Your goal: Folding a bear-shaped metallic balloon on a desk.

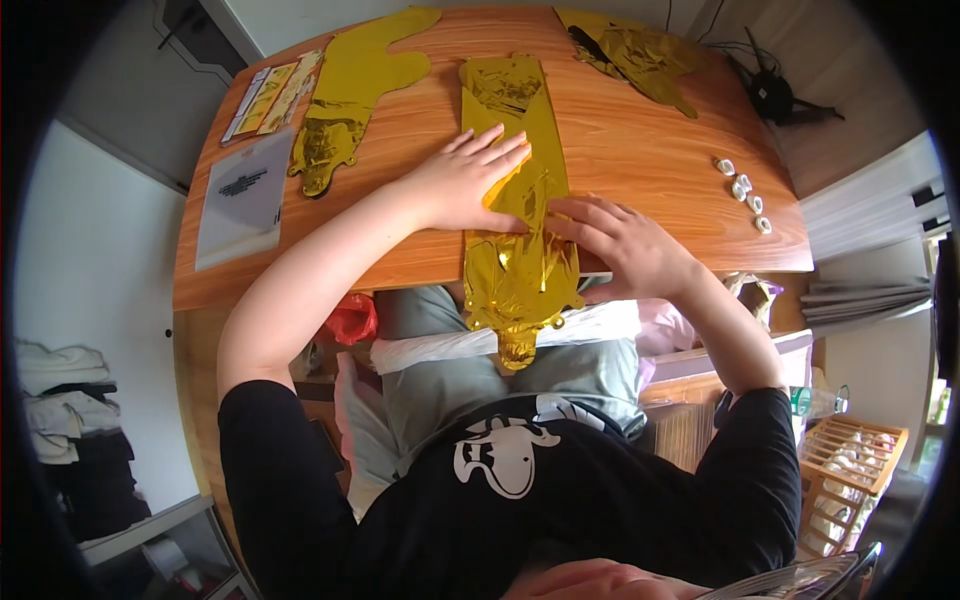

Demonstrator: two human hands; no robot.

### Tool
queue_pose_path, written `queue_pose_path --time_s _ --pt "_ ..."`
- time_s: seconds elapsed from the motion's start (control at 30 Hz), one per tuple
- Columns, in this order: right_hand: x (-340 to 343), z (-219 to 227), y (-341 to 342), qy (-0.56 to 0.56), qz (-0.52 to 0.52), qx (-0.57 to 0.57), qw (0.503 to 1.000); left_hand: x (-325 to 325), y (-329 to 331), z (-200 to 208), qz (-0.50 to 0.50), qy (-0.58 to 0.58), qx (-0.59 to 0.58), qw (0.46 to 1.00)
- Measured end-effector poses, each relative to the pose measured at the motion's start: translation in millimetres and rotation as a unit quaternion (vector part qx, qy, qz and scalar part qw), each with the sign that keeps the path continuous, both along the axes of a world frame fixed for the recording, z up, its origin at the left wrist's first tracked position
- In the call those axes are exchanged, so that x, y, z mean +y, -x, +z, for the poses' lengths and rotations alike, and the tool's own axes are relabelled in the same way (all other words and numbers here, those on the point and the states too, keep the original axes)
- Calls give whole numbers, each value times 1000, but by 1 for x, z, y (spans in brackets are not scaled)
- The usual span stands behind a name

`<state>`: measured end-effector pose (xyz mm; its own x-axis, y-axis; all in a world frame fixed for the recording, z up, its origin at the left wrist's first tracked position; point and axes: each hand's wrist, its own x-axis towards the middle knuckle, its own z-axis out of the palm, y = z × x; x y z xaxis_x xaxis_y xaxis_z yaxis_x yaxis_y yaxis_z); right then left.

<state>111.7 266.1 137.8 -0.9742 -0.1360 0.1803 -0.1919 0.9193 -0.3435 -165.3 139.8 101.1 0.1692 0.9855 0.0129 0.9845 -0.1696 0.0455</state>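
Note:
A flat gold foil balloon stretches lengthwise in front of me, its near end hanging over the table edge above my lap. My left hand lies flat on its left side, fingers stretched and apart, thumb across the foil. At the right edge of the balloon is my right hand, fingers extended over the foil and thumb lower down near the table edge; it holds nothing that I can see. The foil is crinkled at its near part and at the far end, smoother between.
Another gold foil balloon lies at the far left, a third crumpled one at the far right. Several small white rolls sit on the right. A clear plastic sleeve and printed cards occupy the left of the wooden table.

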Motion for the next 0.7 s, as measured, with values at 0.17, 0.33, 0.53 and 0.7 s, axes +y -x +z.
queue_pose_path --time_s 0.17,0.33,0.53,0.7 --pt "-16 -25 -6 -134 30 90 986 -10 -17 -3 10 -1 10 1000" --pt "-23 -30 -8 -124 53 138 981 -16 -22 3 19 36 12 999" --pt "-27 -28 -10 -117 45 146 981 -18 -2 10 32 59 -357 932" --pt "-25 -32 -17 -89 40 152 984 -66 -20 23 -92 -15 -273 957"
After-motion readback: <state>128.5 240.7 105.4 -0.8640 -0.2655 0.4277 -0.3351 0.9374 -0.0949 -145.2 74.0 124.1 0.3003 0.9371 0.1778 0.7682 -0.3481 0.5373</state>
